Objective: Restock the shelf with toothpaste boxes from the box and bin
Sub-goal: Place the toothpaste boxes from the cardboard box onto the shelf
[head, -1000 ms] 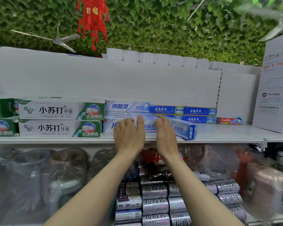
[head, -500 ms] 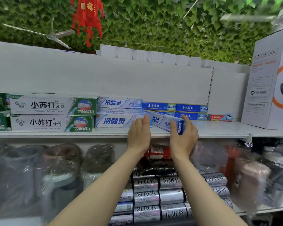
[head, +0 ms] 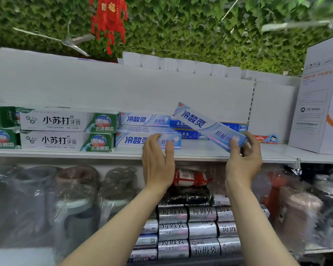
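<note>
Toothpaste in a pale blue box is tilted above the white shelf, its left end raised high and its right end low. The right hand pinches that low right end between thumb and fingers, so the box hangs clear of the shelf board and crosses in front of the dark blue boxes stacked behind it.

Just to the left, the left hand is relaxed with straight fingers, its fingertips lying against the right end of the lower pale blue box that sits at the shelf's front edge; another box of the same kind lies on top, further back. Left of these stand two white-and-green boxes, one on the other, and greener ones at the far left. A small red box lies near the back at the right, beside a large white carton.

Below the shelf are silver rolls in rows and goods wrapped in clear plastic. Green leaves and a red hanging ornament fill the space overhead.
</note>
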Tool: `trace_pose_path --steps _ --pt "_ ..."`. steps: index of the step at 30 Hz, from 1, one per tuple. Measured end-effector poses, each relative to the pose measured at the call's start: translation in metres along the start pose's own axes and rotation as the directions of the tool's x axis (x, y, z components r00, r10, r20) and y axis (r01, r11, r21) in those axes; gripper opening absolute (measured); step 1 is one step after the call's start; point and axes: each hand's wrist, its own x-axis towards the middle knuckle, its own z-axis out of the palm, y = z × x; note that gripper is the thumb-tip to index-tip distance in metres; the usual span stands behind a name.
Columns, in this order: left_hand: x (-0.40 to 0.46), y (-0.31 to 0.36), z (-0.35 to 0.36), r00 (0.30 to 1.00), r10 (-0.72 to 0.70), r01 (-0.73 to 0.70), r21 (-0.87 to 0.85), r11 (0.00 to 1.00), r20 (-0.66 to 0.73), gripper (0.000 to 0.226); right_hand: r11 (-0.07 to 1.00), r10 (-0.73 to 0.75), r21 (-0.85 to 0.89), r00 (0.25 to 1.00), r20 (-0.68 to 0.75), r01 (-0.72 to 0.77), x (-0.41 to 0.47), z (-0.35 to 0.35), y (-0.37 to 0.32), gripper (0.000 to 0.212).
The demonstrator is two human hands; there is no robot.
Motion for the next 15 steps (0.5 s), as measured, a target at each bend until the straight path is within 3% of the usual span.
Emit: trace_pose_path --steps 3,6,10,12,15 --pt "-0.005 -0.004 -0.005 0.99 0.054 -0.049 0.043 0.998 -0.132 0.061 0.999 0.021 0.025 0.982 0.187 -0.027 -0.009 0.01 -0.002 0.037" --pt "-0.008 -0.014 -0.013 0.985 0.052 -0.033 0.114 0.993 -0.165 0.063 0.993 0.103 -0.093 0.928 0.358 -0.075 -0.024 0.027 0.014 0.036" --pt "-0.008 -0.035 -0.029 0.989 -0.018 0.051 0.225 0.973 -0.146 0.067 0.946 0.106 -0.317 0.86 0.499 0.067 -0.04 0.052 0.034 0.047" --pt "-0.007 -0.04 -0.035 0.992 -0.051 0.079 0.259 0.963 -0.116 0.07 0.895 0.052 -0.402 0.85 0.525 0.194 -0.047 0.061 0.039 0.05" --pt "-0.007 -0.045 -0.04 0.994 -0.034 0.066 0.317 0.946 -0.106 0.07 0.902 -0.06 -0.367 0.909 0.413 0.226 -0.061 0.063 0.037 0.048"
